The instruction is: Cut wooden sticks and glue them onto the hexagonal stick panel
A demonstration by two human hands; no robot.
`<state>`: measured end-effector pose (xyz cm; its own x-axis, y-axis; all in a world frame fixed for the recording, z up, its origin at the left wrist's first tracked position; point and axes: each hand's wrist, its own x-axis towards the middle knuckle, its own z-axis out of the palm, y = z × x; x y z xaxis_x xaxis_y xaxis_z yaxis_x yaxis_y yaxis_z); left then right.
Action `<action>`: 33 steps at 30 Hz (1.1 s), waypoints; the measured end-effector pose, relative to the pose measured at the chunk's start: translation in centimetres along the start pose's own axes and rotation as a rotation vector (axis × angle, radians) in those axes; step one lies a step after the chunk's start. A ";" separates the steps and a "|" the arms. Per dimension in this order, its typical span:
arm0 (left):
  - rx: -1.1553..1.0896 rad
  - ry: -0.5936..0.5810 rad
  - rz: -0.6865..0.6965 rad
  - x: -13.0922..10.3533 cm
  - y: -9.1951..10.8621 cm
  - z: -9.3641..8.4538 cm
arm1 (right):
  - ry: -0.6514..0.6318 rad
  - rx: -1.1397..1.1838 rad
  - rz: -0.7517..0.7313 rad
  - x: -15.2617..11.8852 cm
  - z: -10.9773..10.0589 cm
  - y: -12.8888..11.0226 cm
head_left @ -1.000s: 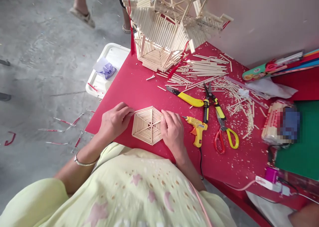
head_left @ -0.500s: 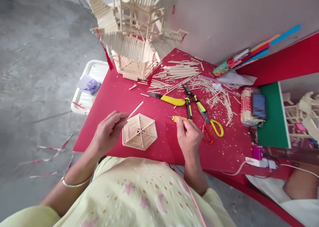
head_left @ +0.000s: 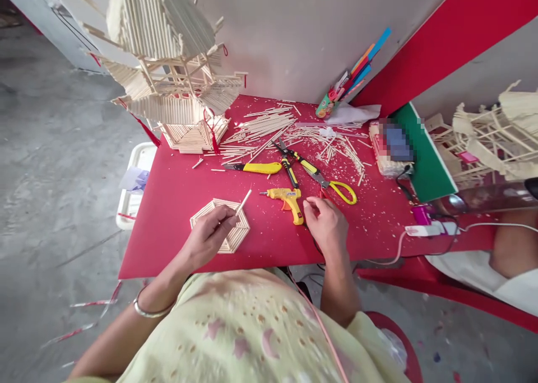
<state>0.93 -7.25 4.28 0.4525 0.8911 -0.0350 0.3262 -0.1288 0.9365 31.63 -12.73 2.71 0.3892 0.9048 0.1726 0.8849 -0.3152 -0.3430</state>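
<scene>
My left hand [head_left: 212, 232] pinches a short wooden stick [head_left: 244, 201], which points up and to the right. Beneath that hand lies a hexagonal panel of thin sticks [head_left: 240, 234], partly covered by the fingers. My right hand [head_left: 328, 223] is just right of a yellow glue gun [head_left: 283, 195], its fingers curled together with nothing visible in them. The glue gun rests on its side on the red table [head_left: 163, 226], nozzle to the left. Scissors with a yellow handle [head_left: 343, 192] lie beyond my right hand; their red handle is mostly hidden by it.
A yellow utility knife [head_left: 260, 168] and pliers [head_left: 290, 173] lie mid-table, before a pile of loose sticks [head_left: 269, 122]. A stick-built pavilion [head_left: 168, 108] stands back left. A pen holder [head_left: 325, 106] and a power strip [head_left: 432, 229] are right. Another person's arm [head_left: 515, 246] shows far right.
My left hand has moved right with the stick, over the hexagonal panel. My right hand is now beside the glue gun, whose handle shows uncovered. The camera view has shifted to the right.
</scene>
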 end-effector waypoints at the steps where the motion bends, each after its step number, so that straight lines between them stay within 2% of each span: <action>1: 0.008 0.011 0.026 0.0 0.0 0.2 | 0.019 -0.013 0.027 0.2 -0.1 0.7; 5: -0.025 -0.003 -0.008 0.0 -0.2 1.1 | 0.054 -0.131 0.114 2.3 0.0 4.5; 9: -0.174 -0.022 -0.030 0.2 0.2 2.1 | -0.118 -0.315 0.066 5.5 0.5 7.7; 12: -0.273 -0.034 -0.031 0.5 1.1 2.5 | -0.232 -0.338 0.036 7.4 0.4 8.9; 14: -0.364 -0.046 -0.044 0.7 1.6 2.7 | -0.309 -0.312 0.071 8.0 0.0 9.1; 16: -0.424 -0.039 -0.056 0.8 2.0 2.7 | -0.360 -0.282 0.110 8.0 -0.9 9.3; 18: -0.434 -0.020 -0.057 1.0 2.1 2.6 | -0.347 -0.273 0.142 7.2 -2.2 9.6; 22: -0.338 0.002 -0.002 1.1 1.4 2.2 | -0.294 -0.266 0.215 3.6 -5.3 10.1; 23: -0.297 0.004 0.017 1.1 1.0 2.0 | -0.298 -0.213 0.232 2.5 -5.9 9.8; 25: -0.183 0.017 0.045 1.1 0.4 1.5 | -0.269 0.041 0.162 0.6 -6.5 8.1; 27: -0.038 0.045 0.068 1.1 -0.1 0.8 | -0.313 0.338 -0.015 -0.6 -6.1 5.0; 30: 0.146 0.111 0.092 0.9 -0.3 -0.9 | -0.391 0.466 -0.303 -0.1 -4.5 -0.9; 33: 0.285 0.179 0.095 0.5 -0.3 -3.0 | -0.448 0.462 -0.515 1.9 -2.8 -6.0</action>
<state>-1.39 -5.44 5.04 0.3473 0.9283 0.1331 0.5200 -0.3088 0.7964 27.81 -9.90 7.71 -0.2617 0.9632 0.0611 0.6920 0.2314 -0.6838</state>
